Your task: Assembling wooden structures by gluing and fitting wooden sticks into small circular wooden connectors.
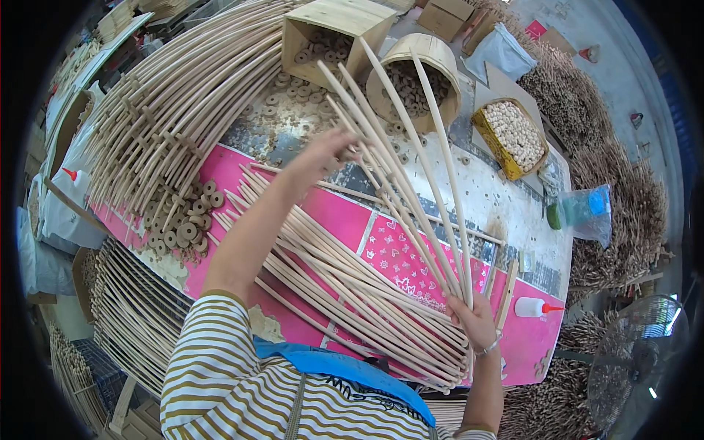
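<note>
My right hand (475, 320) is closed around the lower ends of several long, pale wooden rods (444, 139), which fan out upward and away from me over the table. Beside their upper stretch is my left hand (339, 151), its fingers bent and slightly blurred. Whether those fingers touch or grip a rod I cannot make out. A loose pile of similar rods (367, 277) lies across the pink table cover in front of me, the near right ends close to my right hand.
Wooden rings (185, 226) lie heaped at left beside a large stack of rods (169, 95). Farther back are a wooden box (352, 18) and a wooden bucket (433, 51) with rings. A yellow container (499, 150) of pale beads and a red-tipped glue bottle (529, 306) stand at right.
</note>
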A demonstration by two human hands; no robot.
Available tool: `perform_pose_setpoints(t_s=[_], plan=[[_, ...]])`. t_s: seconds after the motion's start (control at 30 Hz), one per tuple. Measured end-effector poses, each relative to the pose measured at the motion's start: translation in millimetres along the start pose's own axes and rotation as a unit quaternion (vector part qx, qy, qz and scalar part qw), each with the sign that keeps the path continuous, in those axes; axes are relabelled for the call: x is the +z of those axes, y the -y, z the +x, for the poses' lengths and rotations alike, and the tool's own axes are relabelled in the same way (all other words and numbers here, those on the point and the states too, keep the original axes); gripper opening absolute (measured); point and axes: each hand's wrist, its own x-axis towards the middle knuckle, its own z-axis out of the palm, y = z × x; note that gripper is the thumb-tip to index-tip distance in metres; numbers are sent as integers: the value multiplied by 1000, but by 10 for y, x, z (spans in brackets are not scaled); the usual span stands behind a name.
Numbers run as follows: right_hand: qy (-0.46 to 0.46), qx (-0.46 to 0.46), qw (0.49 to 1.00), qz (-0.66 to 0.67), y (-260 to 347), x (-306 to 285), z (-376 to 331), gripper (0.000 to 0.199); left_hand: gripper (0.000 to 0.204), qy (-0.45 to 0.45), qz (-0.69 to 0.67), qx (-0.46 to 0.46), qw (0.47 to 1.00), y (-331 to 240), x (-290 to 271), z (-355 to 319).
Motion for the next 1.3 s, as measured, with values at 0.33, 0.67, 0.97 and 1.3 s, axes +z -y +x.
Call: perform_pose_setpoints(t_s=[0.33, 0.67, 0.97, 1.3], plan=[[-165, -193, 951, -174, 123, -208, 457, 24, 30, -136, -229, -42, 963, 470, -208, 259], [-91, -75, 988, -104, 237, -102, -90, 16, 37, -116, -327, -15, 938, 513, -738, 415], [-28, -24, 995, -88, -81, 6, -216, 22, 31, -136, -205, 49, 968, 551, -784, 507], [-66, -37, 993, -95, -214, 68, -164, 24, 27, -118, -181, 121, 969, 459, -512, 308]])
